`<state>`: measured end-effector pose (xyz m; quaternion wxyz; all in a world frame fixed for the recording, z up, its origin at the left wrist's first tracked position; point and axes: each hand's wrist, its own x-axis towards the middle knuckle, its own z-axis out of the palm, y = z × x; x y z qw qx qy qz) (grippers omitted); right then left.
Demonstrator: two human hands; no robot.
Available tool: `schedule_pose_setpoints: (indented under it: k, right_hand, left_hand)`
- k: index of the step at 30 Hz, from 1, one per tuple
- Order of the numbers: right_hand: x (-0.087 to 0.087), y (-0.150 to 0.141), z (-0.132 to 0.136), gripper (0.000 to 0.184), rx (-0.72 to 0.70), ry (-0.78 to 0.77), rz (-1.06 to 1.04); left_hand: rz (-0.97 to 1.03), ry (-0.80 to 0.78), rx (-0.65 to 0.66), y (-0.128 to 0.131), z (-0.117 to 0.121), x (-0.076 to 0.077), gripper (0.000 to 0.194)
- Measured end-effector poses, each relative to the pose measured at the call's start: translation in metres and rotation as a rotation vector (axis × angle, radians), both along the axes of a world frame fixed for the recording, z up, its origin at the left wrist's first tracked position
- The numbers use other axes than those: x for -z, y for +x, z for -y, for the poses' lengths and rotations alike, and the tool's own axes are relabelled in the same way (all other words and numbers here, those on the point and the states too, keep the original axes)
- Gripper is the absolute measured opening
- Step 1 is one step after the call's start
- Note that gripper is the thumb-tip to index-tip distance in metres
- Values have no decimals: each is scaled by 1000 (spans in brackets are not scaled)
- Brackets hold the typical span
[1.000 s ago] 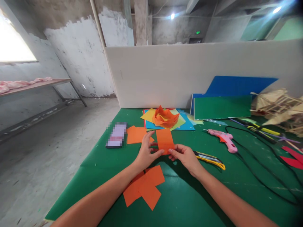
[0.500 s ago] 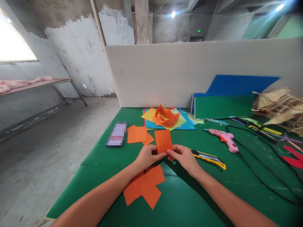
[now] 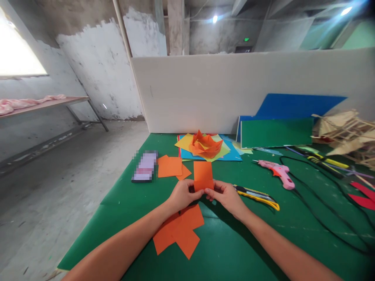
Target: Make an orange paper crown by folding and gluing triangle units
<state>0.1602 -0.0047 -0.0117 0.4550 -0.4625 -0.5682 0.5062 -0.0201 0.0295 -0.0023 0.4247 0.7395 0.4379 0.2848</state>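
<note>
Between my two hands an orange sheet of paper (image 3: 203, 175) stands raised above the table. My left hand (image 3: 184, 194) pinches its lower left corner. My right hand (image 3: 225, 195) grips the lower right corner, thumb in front. Several orange paper squares (image 3: 183, 230) lie overlapped on the table below my left wrist. More orange squares (image 3: 170, 167) rest beyond my left hand. A folded orange paper ring with pointed tips (image 3: 206, 145) sits on a stack of coloured paper (image 3: 231, 155) at the back.
A yellow box cutter (image 3: 258, 196) lies right beside my right hand. Further right are a pink glue gun (image 3: 277, 171) with a black cord, and red paper pieces (image 3: 363, 195). A blurred phone (image 3: 145, 166) lies left. A white board (image 3: 190, 93) closes off the back of the green table (image 3: 117, 222).
The orange sheet has straightened from a slight tilt to nearly upright and shifted a little right. Both hands keep hold of it, almost in place.
</note>
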Motion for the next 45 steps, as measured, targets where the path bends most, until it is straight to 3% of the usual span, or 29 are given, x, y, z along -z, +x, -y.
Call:
schedule_pose_setpoints:
  k: [13, 25, 34, 39, 45]
  right_hand:
    - [0, 4, -1, 28, -81, 3, 87]
    - [2, 7, -3, 27, 35, -2, 160]
    - [-7, 7, -2, 27, 55, -26, 168]
    - [-7, 12, -3, 29, 99, -54, 160]
    - [-3, 14, -2, 25, 60, 21, 215]
  left_hand:
    - [-55, 65, 56, -1, 1, -4, 26]
    - [-85, 84, 37, -8, -7, -7, 23]
    - [-166, 206, 79, -11, -6, -11, 22]
    - [-180, 179, 72, -15, -10, -13, 22]
    - [-156, 103, 81, -12, -6, -10, 24]
